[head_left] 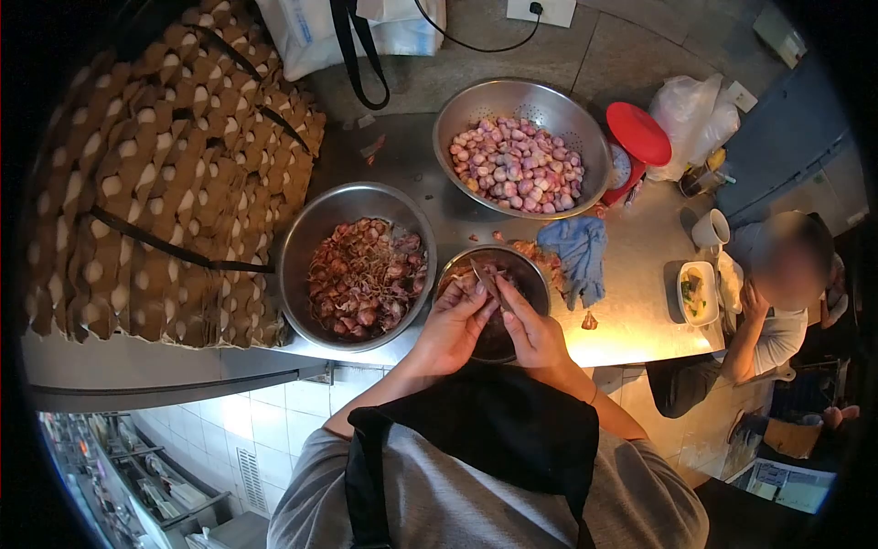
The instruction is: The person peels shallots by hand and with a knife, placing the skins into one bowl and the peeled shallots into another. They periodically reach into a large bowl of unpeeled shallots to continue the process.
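Head view: two hands (494, 320), three bowls (302, 238)

Wearer: grey short-sleeved top, sleeves ending above the elbows. Black apron over it, bib covering the chest, broad black strap running over the left shoulder. Forearms bare. Thin band on the right wrist. No gloves.

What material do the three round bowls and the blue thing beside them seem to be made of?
The three bowls look like bare metal, probably stainless steel: grey, shiny walls that reflect the light. The upper one has small holes, so it may be a colander. The blue thing looks like soft woven cloth, matte and crumpled into folds.
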`<state>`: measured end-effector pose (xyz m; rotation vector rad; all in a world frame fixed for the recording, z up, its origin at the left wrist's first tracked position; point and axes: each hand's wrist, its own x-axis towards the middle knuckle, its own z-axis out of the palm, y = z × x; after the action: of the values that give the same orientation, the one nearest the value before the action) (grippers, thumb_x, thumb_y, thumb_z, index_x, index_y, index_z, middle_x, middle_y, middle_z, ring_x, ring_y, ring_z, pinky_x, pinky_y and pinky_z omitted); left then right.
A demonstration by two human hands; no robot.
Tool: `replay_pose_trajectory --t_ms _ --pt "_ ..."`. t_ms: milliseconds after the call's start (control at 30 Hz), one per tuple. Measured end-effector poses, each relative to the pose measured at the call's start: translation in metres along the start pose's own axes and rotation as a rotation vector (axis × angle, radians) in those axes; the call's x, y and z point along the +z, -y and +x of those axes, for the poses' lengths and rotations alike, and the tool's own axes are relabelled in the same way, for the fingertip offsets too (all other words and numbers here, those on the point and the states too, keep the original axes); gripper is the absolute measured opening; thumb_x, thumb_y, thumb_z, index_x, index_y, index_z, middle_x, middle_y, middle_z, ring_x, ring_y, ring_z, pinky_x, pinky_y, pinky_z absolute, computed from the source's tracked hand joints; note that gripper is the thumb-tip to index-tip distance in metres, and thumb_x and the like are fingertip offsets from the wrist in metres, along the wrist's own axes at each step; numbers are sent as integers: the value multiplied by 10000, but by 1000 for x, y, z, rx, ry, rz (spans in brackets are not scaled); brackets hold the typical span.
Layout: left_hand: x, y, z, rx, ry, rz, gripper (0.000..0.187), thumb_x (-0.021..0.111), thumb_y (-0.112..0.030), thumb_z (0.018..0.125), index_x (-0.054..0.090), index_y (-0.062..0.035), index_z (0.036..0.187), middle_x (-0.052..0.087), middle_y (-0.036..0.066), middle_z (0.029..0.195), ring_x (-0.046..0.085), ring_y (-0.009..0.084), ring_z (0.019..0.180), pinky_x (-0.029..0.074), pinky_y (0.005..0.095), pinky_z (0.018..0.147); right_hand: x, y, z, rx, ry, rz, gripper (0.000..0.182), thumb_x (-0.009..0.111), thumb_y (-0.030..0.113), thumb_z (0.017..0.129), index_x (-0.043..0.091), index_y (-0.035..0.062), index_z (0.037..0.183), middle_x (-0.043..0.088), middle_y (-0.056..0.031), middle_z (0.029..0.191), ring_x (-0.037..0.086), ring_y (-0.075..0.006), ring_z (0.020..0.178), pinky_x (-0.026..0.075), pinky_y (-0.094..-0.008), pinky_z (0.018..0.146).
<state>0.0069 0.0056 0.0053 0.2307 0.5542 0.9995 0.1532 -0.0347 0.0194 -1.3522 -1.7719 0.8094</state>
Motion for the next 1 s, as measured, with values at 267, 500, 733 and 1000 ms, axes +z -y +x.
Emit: replay_pose_trajectory --t_ms 267,500,733,1000 --pt "-9 2 4 54 31 96 139 500 -64 857 498 -73 995 536 37 1033 504 150 1010 403 326 913 -2 -13 -4 402 42 550 361 412 144 902 401 12 1238 475 -137 1209 483 -210 1070 366 -277 886" --pt "5 -8 -3 -51 40 18 181 470 -88 873 440 -66 1051 535 73 1020 536 205 973 436 364 888 -11 -30 1 328 -64 497 372 405 139 907 383 3 1253 457 -95 1215 422 -153 1095 307 -239 920" --pt "1 -5 -1 15 12 12 103 452 -84 880 463 -71 981 525 66 1019 528 196 971 457 342 871 -6 -15 -6 300 49 586 396 401 113 901 346 9 1279 424 -118 1262 378 -159 1159 279 -246 950" --pt "-1 -2 -3 81 26 147 85 465 -76 873 480 -76 956 524 45 1007 517 158 962 445 333 870 2 -28 -10 341 72 573 378 419 126 900 374 17 1259 522 -76 995 490 -122 853 385 -228 743"
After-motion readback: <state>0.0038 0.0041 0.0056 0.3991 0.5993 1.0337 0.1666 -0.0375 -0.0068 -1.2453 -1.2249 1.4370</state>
